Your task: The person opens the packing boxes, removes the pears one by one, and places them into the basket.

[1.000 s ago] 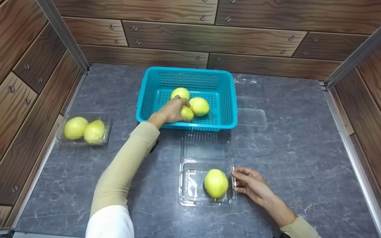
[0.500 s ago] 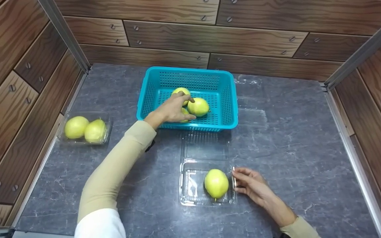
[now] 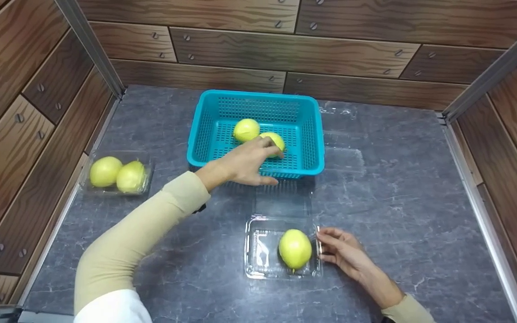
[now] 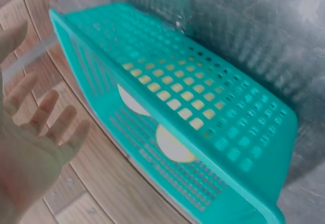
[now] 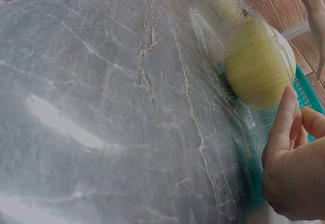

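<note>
My left hand [image 3: 249,163] is over the near rim of a teal basket [image 3: 305,170], fingers loosely spread. In the left wrist view its palm [image 4: 30,158] holds nothing. One yellow-green pear [image 3: 246,130] lies in the basket; another pear [image 3: 275,140] is partly behind my fingers, and the near part of the basket is hidden by the hand. My right hand [image 3: 346,253] pinches the right rim of an open clear plastic container [image 3: 260,267], its lid folded back towards the basket. A single pear [image 3: 295,249] sits in the container's right half, close to my fingertips.
At the left, a clear container [image 3: 146,190] holds two pears [image 3: 106,171]. More clear plastic packaging [image 3: 346,159] lies right of the basket. Wood-patterned walls [image 3: 285,49] bound the dark marbled table [image 3: 397,193] on three sides.
My left hand has let go of the near pear in the basket, spread its fingers and moved right and nearer over the rim. The right hand and its container have stayed in place.
</note>
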{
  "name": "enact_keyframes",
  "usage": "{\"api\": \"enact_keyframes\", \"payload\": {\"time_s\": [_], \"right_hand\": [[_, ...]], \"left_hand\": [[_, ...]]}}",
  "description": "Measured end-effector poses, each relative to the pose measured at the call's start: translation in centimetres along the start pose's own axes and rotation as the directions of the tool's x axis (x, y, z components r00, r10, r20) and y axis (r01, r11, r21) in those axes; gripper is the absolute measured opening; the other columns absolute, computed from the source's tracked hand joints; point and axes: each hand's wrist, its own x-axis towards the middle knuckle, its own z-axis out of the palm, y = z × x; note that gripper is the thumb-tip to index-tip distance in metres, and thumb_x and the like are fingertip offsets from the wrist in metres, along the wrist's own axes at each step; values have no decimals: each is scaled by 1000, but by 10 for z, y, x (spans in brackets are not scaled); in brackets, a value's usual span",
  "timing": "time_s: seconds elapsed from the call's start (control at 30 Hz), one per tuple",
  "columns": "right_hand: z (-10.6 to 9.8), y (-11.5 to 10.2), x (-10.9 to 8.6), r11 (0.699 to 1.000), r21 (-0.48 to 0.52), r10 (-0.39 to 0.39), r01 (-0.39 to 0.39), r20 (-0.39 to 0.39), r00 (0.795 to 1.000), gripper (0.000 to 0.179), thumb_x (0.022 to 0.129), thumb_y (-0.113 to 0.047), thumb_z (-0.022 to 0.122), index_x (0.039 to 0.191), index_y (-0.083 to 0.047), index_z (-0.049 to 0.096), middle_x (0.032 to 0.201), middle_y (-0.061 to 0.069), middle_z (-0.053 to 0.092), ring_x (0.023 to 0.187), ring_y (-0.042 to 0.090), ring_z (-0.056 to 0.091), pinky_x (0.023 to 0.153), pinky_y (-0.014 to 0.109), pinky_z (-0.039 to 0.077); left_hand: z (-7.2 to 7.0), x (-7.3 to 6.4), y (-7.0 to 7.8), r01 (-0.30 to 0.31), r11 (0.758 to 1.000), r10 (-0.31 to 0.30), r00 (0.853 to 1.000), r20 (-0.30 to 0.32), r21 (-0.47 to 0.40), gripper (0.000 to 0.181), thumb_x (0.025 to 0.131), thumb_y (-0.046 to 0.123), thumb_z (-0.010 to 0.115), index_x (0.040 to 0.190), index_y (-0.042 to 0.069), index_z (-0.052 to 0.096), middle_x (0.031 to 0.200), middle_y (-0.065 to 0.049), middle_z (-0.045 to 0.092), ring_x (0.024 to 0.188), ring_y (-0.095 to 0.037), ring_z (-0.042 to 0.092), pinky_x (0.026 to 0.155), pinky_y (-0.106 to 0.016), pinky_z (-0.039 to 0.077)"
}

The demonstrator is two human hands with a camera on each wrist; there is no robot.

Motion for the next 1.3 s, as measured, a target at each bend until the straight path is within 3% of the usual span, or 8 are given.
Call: {"api": "enact_keyframes", "payload": {"time_s": [0.27, 0.57, 0.97, 1.3], "right_hand": [[-1, 0, 1, 1000, -8, 6, -6, -6, 1000, 7, 101, -12, 68, 101, -19, 68, 91, -6, 67, 75, 7, 67, 70, 22, 63], [-1, 0, 0, 1000, -11, 0, 0, -1, 1000, 7, 101, -12, 68, 101, -19, 69, 90, -6, 67, 76, 7, 67, 71, 23, 64], [-1, 0, 0, 1000, 8, 5, -5, 6, 1000, 7, 102, -13, 67, 101, -20, 68, 87, -6, 69, 74, 7, 67, 69, 21, 63], [-2, 0, 0, 1000, 14, 8, -8, 17, 1000, 7, 102, -13, 67, 101, -20, 68, 87, -5, 69, 75, 7, 67, 69, 21, 63]], "left_hand": [[16, -12, 27, -164, 986, 164, 986, 11, 17, 64, 91, 49, 79, 144, 19, 59, 148, -10, 55, 137, -29, 54, 116, -46, 51], [43, -24, 43, -275, 961, 274, 961, 33, 16, 66, 88, 48, 82, 143, 18, 60, 145, -9, 56, 130, -26, 55, 112, -41, 53], [76, -31, 62, -299, 954, 295, 944, 150, 8, 70, 86, 49, 83, 146, 23, 57, 151, -4, 53, 133, -23, 54, 113, -38, 52], [104, -33, 70, -341, 940, 334, 926, 177, 11, 73, 83, 40, 87, 146, 21, 56, 152, -3, 52, 135, -22, 54, 115, -35, 52]]}}
